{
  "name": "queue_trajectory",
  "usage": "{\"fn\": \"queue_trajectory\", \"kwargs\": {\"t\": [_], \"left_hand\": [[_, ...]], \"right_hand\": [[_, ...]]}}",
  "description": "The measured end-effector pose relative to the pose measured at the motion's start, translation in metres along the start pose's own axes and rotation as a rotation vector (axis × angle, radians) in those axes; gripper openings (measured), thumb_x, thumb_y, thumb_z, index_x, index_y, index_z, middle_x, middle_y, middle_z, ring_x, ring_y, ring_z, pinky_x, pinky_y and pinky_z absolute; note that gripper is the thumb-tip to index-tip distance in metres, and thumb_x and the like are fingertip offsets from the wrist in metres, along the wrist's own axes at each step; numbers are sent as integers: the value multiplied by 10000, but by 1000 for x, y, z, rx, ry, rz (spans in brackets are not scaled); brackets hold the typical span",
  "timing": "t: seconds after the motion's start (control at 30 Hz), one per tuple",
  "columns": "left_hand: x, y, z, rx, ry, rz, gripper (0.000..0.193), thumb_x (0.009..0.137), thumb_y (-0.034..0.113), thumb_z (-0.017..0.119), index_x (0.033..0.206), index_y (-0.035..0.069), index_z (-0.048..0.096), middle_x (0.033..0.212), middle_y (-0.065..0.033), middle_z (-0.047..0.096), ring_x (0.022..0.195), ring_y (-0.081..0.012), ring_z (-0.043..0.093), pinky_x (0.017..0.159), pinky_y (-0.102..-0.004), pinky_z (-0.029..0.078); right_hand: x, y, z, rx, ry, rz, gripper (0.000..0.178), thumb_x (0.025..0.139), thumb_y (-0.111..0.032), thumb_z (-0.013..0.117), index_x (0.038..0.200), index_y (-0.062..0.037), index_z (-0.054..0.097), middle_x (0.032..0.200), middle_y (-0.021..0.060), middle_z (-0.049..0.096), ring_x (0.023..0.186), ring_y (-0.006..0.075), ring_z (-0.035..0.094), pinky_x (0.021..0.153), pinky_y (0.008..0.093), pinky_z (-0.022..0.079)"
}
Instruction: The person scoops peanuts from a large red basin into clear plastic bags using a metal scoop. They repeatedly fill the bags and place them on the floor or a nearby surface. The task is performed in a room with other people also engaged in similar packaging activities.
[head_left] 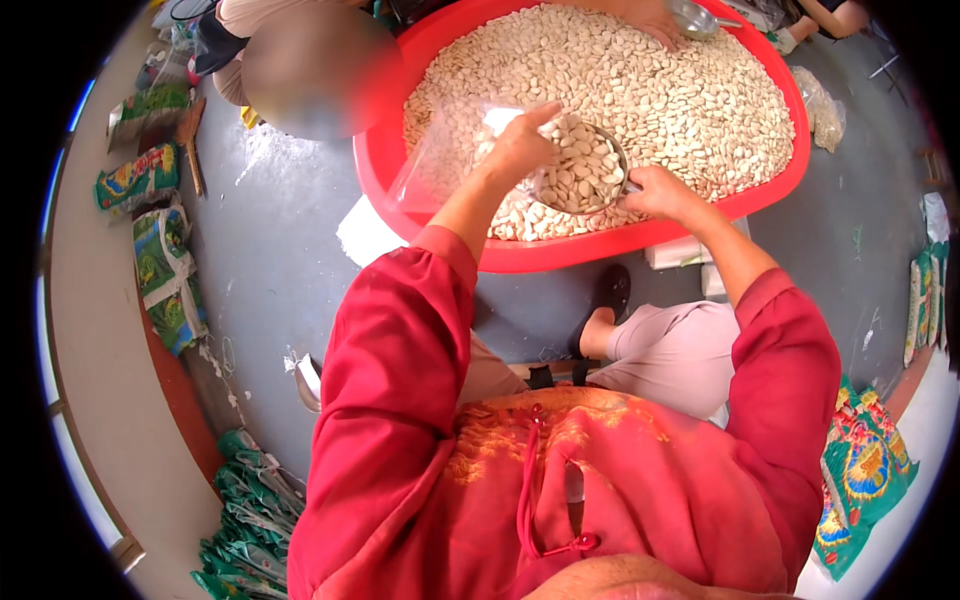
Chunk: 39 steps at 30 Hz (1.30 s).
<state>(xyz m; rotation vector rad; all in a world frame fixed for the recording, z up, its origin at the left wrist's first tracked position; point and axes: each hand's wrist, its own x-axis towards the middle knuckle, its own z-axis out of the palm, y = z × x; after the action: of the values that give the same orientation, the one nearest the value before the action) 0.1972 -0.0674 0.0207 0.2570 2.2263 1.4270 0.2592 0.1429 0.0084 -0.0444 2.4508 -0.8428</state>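
Left hand (522,145) grips a clear plastic bag (437,152); right hand (660,193) grips a metal scoop (624,158) of pumpkin seeds (580,172), over a red tub (530,258).

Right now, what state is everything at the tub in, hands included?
Red tub: heaped with pale seeds.
Near scoop: full of seeds, over the tub.
Clear bag: partly hidden, fill unclear.
Left hand: gripping the bag.
Right hand: gripping the near scoop.
Far scoop: beside another person's hand, fill unclear.

Grey floor (265,270) with pale marks, off-white wall (95,300) at left, reddish-brown skirting (180,395) at its foot, white wall (926,415) at lower right, bright light
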Motion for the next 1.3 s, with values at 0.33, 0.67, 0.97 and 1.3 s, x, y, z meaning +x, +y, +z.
{"fn": "queue_trajectory", "kwargs": {"t": [0.33, 0.67, 0.97, 1.3], "left_hand": [[-7, -11, 20, -165, -116, 233, 592, 614, -90, 401, 1193, 30, 423, 693, -36, 534, 554, -77, 444, 500, -208, 368], [-36, -36, -43, -809, 107, 86, 600, 626, -138, 421, 1213, -62, 324, 1042, -106, 468, 534, -91, 430, 469, -204, 364], [-80, -53, -59, -992, 183, -7, 607, 609, -141, 400, 1208, -71, 332, 955, -79, 468, 503, -76, 363, 464, -214, 322], [-71, -61, -57, -933, 290, -71, 583, 623, -128, 421, 1198, -62, 353, 1060, -88, 481, 531, -63, 413, 461, -190, 344]], "right_hand": [[10, -55, 15, -227, -51, 6, 349, 615, -265, 631, 830, 7, 588, 702, 154, 587, 671, 243, 577, 616, 326, 445], [-16, -120, -46, -808, 31, -88, 211, 667, -198, 532, 815, -71, 610, 742, 132, 602, 694, 297, 584, 601, 371, 466], [-32, 26, -63, -686, -22, 284, 365, 610, -280, 599, 891, -47, 586, 841, 188, 582, 797, 318, 561, 685, 374, 436], [144, 29, 100, 19, 104, 396, 388, 638, -247, 616, 915, 21, 571, 877, 187, 585, 776, 285, 581, 668, 343, 451]]}}
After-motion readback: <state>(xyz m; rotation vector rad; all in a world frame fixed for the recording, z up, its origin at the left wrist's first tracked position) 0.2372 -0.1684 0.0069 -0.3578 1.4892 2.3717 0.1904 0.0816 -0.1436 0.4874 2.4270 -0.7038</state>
